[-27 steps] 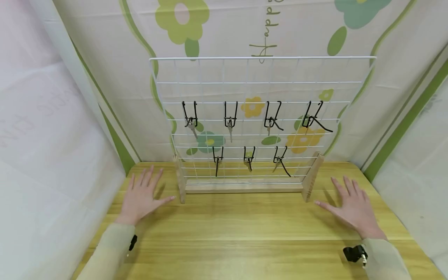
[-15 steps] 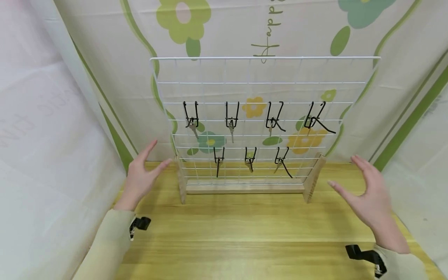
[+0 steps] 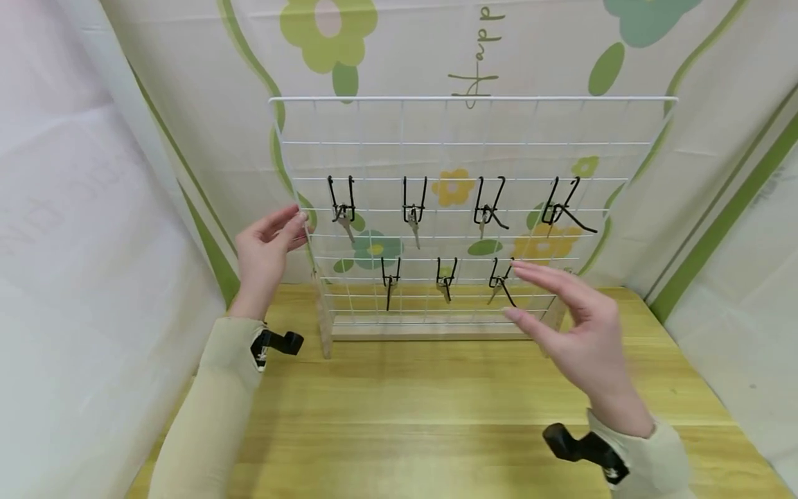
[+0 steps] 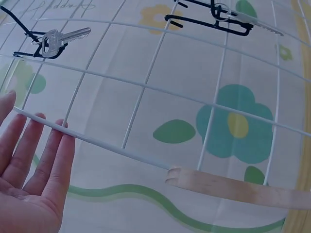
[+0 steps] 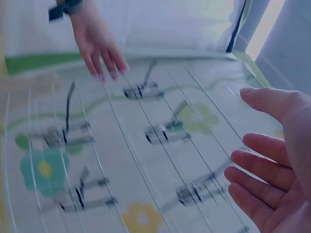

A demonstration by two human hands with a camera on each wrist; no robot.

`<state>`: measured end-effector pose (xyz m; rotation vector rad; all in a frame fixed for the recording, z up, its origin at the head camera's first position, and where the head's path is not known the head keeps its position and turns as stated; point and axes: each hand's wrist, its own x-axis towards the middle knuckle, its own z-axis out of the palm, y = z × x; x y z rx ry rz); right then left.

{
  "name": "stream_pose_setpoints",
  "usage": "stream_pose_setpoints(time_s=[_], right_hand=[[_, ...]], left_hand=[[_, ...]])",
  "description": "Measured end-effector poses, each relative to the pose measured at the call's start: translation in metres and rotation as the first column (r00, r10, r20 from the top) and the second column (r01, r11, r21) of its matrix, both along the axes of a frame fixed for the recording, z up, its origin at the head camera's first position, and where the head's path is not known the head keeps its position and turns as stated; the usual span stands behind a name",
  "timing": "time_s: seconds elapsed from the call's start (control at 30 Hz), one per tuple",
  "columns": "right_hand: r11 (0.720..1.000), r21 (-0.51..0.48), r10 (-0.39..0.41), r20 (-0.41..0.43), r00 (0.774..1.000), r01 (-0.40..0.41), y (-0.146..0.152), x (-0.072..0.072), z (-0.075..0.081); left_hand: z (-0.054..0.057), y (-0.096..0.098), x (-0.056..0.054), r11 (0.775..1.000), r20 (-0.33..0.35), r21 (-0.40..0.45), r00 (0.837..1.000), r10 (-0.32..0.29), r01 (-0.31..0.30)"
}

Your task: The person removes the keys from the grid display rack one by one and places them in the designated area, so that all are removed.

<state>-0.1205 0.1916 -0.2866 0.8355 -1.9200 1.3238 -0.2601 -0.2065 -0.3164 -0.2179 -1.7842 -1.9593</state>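
Observation:
A white wire grid rack [image 3: 474, 99] stands upright on wooden feet. Black hooks hang on it in two rows, among them an upper-left hook [image 3: 341, 197] and a lower-right hook [image 3: 501, 277]. Silver keys hang on the hooks; one key [image 4: 63, 39] is clear in the left wrist view. My left hand [image 3: 258, 260] holds the rack's left side wire, fingers behind it and thumb in front. My right hand [image 3: 580, 336], thumb and fingers apart, is raised before the rack's lower right, near the lower-right hook. Nothing is held in it.
The rack's wooden base [image 3: 436, 329] rests on a wooden table [image 3: 399, 409]. White cloth with printed flowers [image 3: 327, 34] hangs close behind the rack, and more cloth walls [image 3: 75, 277] rise at the sides.
Both hands have lifted from the table. The left has moved up to the rack's left side wire and taken hold; the right has come left towards the lower hooks.

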Motion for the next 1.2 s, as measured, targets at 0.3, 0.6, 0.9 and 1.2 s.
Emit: stream_pose_setpoints(time_s=[0.3,0.6,0.9,1.2], right_hand=[[0.989,-0.057,0.149,0.269,0.952,-0.138,-0.053,-0.040,-0.025],[0.956,-0.174,0.288,0.421,0.860,-0.235,-0.122,-0.067,-0.022],[0.950,-0.282,0.266,0.491,0.830,-0.137,-0.167,-0.100,-0.020],[0.955,-0.293,0.204,0.508,0.837,-0.055,-0.182,-0.124,-0.017]], left_hand=[[0.007,0.001,-0.006,0.998,0.043,0.062,0.999,-0.006,0.004],[0.005,0.000,-0.011,0.996,-0.017,0.075,0.999,-0.036,0.037],[0.005,-0.005,-0.014,0.995,-0.021,0.012,0.995,-0.100,0.100],[0.005,-0.007,-0.012,0.994,-0.061,-0.007,0.992,-0.109,0.109]])
